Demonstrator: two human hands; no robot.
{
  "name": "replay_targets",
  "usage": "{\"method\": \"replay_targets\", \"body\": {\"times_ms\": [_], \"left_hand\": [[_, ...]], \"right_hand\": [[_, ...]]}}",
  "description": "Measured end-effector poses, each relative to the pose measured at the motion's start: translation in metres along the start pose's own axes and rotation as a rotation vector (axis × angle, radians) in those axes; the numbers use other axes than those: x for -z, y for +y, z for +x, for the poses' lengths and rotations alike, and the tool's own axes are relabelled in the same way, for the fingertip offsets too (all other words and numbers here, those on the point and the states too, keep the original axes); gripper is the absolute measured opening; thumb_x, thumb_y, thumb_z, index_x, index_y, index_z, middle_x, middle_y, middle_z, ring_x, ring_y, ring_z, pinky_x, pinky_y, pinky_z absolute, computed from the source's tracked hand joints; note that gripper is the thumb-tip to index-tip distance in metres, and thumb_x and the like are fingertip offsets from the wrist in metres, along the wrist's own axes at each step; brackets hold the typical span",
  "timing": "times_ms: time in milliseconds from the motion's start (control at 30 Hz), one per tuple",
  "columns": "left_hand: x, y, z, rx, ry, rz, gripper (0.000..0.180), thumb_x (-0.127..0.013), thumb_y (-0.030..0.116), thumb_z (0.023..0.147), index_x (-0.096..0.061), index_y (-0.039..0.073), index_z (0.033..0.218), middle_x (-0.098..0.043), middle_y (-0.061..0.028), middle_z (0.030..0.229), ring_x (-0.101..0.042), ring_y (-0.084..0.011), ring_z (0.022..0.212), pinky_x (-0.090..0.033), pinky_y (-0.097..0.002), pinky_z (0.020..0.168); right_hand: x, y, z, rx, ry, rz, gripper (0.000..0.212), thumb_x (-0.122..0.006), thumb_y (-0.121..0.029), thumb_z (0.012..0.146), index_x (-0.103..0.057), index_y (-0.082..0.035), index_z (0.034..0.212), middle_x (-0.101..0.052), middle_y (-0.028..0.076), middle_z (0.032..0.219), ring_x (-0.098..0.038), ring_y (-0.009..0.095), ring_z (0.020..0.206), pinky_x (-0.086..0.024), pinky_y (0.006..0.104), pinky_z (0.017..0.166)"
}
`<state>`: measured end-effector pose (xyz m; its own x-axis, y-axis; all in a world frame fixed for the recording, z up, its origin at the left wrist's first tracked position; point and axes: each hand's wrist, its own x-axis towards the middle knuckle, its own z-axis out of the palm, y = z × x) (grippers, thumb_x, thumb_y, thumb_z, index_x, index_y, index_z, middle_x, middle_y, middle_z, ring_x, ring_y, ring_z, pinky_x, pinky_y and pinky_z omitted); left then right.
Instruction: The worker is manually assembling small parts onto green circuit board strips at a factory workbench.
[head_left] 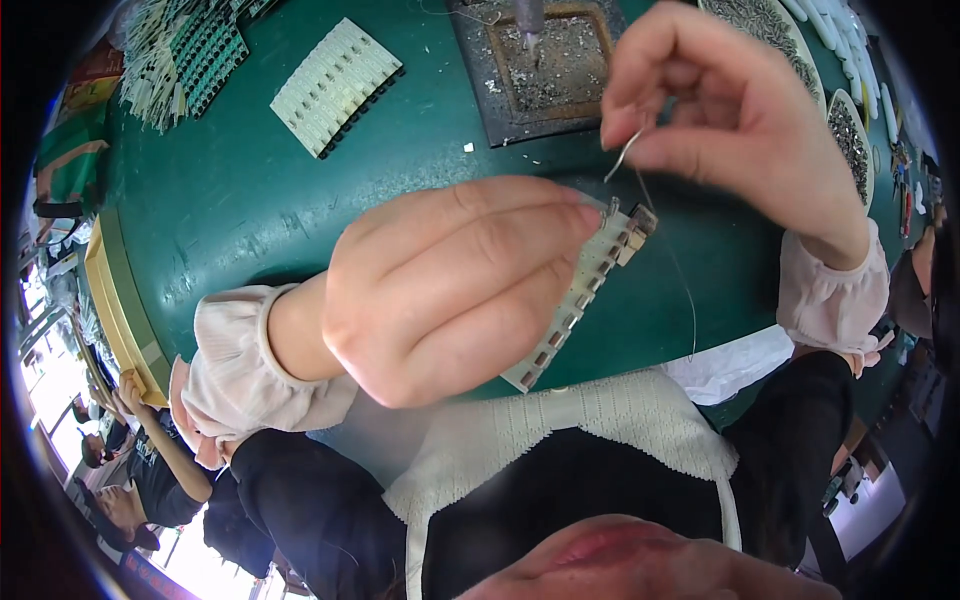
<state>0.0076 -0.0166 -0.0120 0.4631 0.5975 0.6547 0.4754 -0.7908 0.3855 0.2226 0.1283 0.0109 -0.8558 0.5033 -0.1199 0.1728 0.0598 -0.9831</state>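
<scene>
My left hand (pixel 455 290) is closed around a pale circuit board panel (pixel 572 312), which slants up to the right above my lap. Small metal connectors line the panel's right edge, and a tan block-like part (pixel 634 240) sits at its upper corner. Much of the panel is hidden beneath my fingers. Just above that corner, my right hand (pixel 725 120) pinches a short, pale, bent wire (pixel 622 160) between thumb and fingertips. A thin strand (pixel 690 300) hangs below the right hand, and I cannot tell what its upper end joins.
Another pale board panel (pixel 337 85) lies on the green table (pixel 220 215). Beyond it are green boards with wires (pixel 205 55). A dark tray (pixel 510 125) with metal scraps and an iron-like tip (pixel 532 20) stands ahead. Dishes of small metal parts (pixel 850 140) sit right.
</scene>
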Motion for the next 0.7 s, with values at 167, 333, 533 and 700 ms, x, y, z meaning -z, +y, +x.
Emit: {"method": "replay_targets", "body": {"times_ms": [167,333,533,700], "left_hand": [[0.010,0.002,0.006,0.317,-0.064,-0.174,0.017,-0.074,-0.003,0.080,-0.065,-0.009,0.094,-0.071,-0.0246,0.105,-0.072,-0.0328,0.093,-0.060,-0.0394,0.080],[0.010,-0.005,0.018,1.286,0.212,-0.781,0.016,-0.072,-0.002,0.090,-0.065,-0.001,0.105,-0.074,-0.0141,0.104,-0.072,-0.0205,0.092,-0.060,-0.0338,0.081],[0.014,-0.018,0.015,1.228,0.430,-1.202,0.019,-0.066,0.007,0.097,-0.067,0.000,0.115,-0.073,-0.0081,0.107,-0.072,-0.0170,0.094,-0.062,-0.0327,0.082],[0.019,-0.020,0.013,1.157,0.455,-1.294,0.020,-0.064,0.009,0.098,-0.068,0.000,0.115,-0.073,-0.0081,0.108,-0.072,-0.0172,0.095,-0.063,-0.0340,0.085]], "right_hand": [[-0.001,-0.018,-0.006,-0.090,0.050,-0.116,0.014,-0.072,0.002,0.087,-0.066,-0.002,0.099,-0.065,0.002,0.092,-0.058,0.004,0.076,-0.042,0.0189,0.058],[-0.007,-0.028,-0.005,-0.007,0.100,-0.312,0.009,-0.070,0.002,0.090,-0.063,0.000,0.095,-0.063,0.001,0.082,-0.055,0.003,0.066,-0.038,0.0197,0.053],[-0.014,-0.031,-0.005,0.076,0.160,-0.515,0.007,-0.068,0.001,0.093,-0.061,0.001,0.092,-0.060,0.000,0.072,-0.051,0.002,0.056,-0.035,0.0204,0.049],[-0.007,-0.020,-0.004,0.103,0.162,-0.347,0.010,-0.064,0.001,0.096,-0.055,0.000,0.098,-0.055,-0.002,0.070,-0.044,-0.001,0.054,-0.029,0.0189,0.048]]}}
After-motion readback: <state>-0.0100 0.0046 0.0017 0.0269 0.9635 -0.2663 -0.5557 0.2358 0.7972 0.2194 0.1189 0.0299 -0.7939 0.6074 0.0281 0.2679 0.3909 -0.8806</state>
